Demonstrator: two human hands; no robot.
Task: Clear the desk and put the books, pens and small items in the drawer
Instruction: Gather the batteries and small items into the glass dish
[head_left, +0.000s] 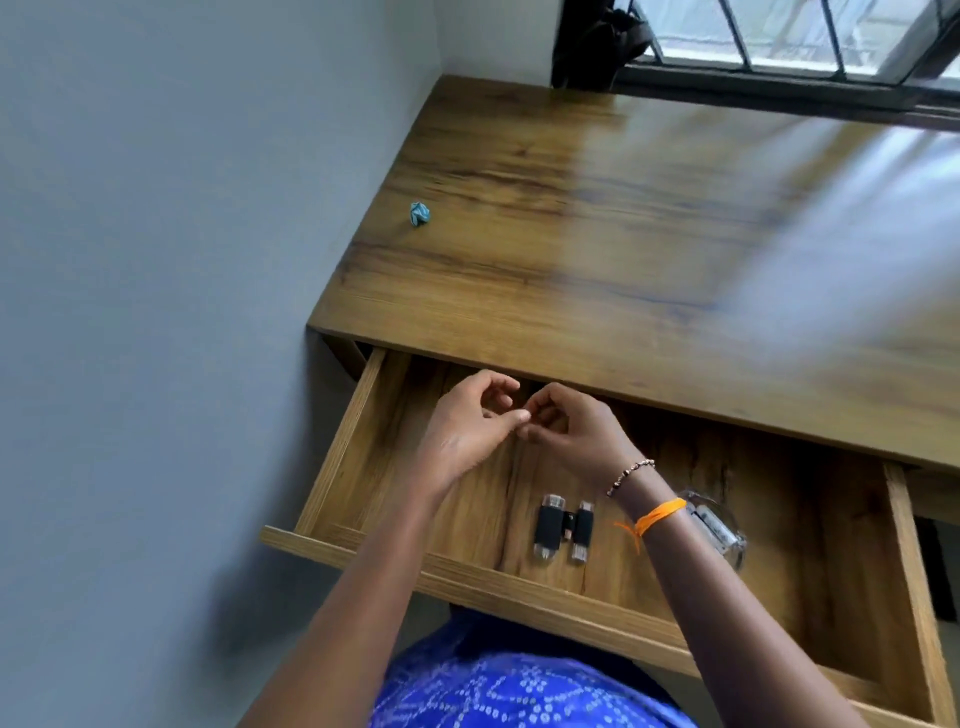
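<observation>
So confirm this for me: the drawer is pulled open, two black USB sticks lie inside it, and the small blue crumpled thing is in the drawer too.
Not quite. The small blue crumpled thing is not in the drawer; it lies on the desk top, near its left edge. The head view shows it. The rest holds: the drawer is pulled open and two black USB sticks lie inside it.

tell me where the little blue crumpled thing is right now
In the head view the blue crumpled thing lies alone on the desk top near its left edge, by the grey wall, well beyond the open drawer.
</observation>
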